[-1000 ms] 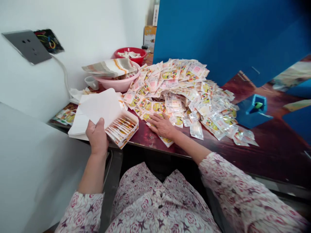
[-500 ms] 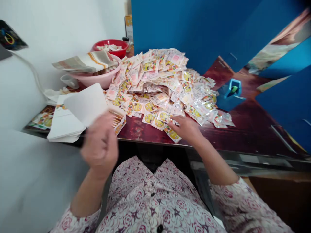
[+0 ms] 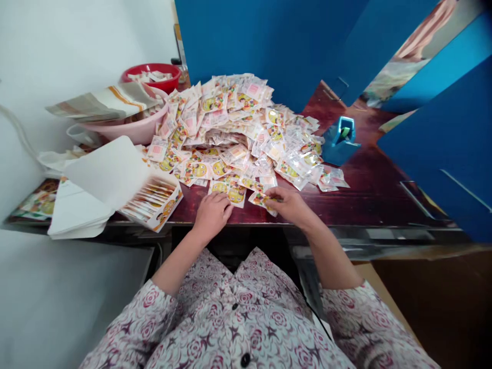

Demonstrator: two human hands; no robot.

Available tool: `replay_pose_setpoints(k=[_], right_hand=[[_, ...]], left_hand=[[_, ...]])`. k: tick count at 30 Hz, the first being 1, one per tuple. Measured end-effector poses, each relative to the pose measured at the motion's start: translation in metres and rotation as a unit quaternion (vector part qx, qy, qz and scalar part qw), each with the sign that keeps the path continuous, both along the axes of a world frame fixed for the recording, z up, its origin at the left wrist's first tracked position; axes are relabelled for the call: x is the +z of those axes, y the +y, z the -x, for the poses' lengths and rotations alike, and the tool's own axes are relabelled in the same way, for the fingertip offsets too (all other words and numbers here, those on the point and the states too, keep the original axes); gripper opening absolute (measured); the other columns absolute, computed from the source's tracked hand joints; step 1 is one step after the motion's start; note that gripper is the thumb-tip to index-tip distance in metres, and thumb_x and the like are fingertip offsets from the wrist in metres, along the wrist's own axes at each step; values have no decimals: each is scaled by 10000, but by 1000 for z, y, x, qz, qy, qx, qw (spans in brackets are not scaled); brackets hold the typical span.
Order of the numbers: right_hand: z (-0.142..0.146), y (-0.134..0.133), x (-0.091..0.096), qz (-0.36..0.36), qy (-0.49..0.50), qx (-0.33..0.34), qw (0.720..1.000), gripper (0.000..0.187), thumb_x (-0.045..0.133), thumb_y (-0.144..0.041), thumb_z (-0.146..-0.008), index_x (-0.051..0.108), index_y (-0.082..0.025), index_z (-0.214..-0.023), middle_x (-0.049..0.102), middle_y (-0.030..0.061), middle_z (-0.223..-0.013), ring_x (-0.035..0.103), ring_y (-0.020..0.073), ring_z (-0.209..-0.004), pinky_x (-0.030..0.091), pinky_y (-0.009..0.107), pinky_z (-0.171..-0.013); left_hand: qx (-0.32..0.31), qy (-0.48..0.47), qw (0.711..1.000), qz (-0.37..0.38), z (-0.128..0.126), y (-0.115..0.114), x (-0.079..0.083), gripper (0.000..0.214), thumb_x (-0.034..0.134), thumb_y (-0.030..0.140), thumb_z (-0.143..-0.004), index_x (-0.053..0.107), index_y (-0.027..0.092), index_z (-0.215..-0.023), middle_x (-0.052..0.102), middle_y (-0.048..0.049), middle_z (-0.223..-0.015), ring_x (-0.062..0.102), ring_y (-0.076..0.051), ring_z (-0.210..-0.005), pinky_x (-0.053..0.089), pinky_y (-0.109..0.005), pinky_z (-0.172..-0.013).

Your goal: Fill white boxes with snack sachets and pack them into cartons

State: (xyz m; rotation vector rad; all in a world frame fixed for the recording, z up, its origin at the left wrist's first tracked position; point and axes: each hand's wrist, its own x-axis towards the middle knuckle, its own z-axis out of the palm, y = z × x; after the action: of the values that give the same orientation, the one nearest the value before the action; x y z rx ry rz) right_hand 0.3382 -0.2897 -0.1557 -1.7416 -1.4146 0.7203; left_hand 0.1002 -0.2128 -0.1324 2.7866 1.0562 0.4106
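Observation:
A large heap of small printed foil sachets with yellow and pink labels covers the middle of the table. My right hand pinches one sachet at the heap's near edge. My left hand lies palm down on the table, fingertips against loose sachets. To its left stands an open white carton holding sachets in neat rows, its white lid raised. A stack of white flat sheets lies beneath that lid.
A pink basin with a folded cloth on it and a red bowl stand behind the carton. A blue tape dispenser sits right of the heap. Blue panels rise behind the reddish table.
My left hand has let go of the carton, which now rests on the table, and has moved right to the sachets. My right hand has closed on a sachet. The view has shifted left.

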Motion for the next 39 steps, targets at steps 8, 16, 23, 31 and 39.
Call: replay_pose_setpoints(k=[8, 16, 23, 31, 39], right_hand=[[24, 50, 17, 41, -212, -21, 976, 409, 623, -221, -869, 617, -114, -1264, 646, 177, -1263, 613, 295, -1153, 473, 398, -979], [20, 54, 18, 142, -314, 1, 939, 301, 649, -404, -871, 704, -159, -1038, 715, 161, -1100, 645, 305, -1067, 471, 395, -894], [16, 33, 16, -75, -55, 84, 992, 143, 662, -256, -860, 696, -204, -988, 734, 40, -988, 666, 199, -915, 516, 347, -841], [58, 38, 29, -101, -228, 224, 942, 153, 633, -121, -860, 689, -218, -964, 727, 59, -1036, 645, 224, -1020, 466, 398, -941], [94, 22, 9, -109, -166, 206, 958, 436, 565, -100, -879, 553, -156, -1311, 690, 139, -1222, 635, 249, -1130, 489, 415, -980]], left_hand=[[129, 102, 986, -39, -35, -8, 7, 464, 626, 530, -877, 642, 112, -1077, 627, -186, -1123, 558, -361, -1103, 481, -481, -918], [115, 28, 993, 29, -25, 7, 1, 341, 555, 119, -855, 619, 124, -1189, 648, -155, -1165, 570, -310, -1118, 464, -439, -957], [131, -178, 962, 159, 3, 22, 3, 383, 554, 39, -782, 711, 173, -1105, 685, -35, -912, 627, -168, -800, 517, -301, -807], [76, -270, 920, 275, 4, 16, 13, 216, 536, 178, -866, 717, 157, -984, 711, -53, -962, 670, -174, -898, 539, -318, -877], [-13, -127, 979, 156, 32, -7, 14, 547, 628, 234, -884, 488, 180, -1410, 561, -149, -1405, 520, -287, -1322, 413, -443, -1117]])
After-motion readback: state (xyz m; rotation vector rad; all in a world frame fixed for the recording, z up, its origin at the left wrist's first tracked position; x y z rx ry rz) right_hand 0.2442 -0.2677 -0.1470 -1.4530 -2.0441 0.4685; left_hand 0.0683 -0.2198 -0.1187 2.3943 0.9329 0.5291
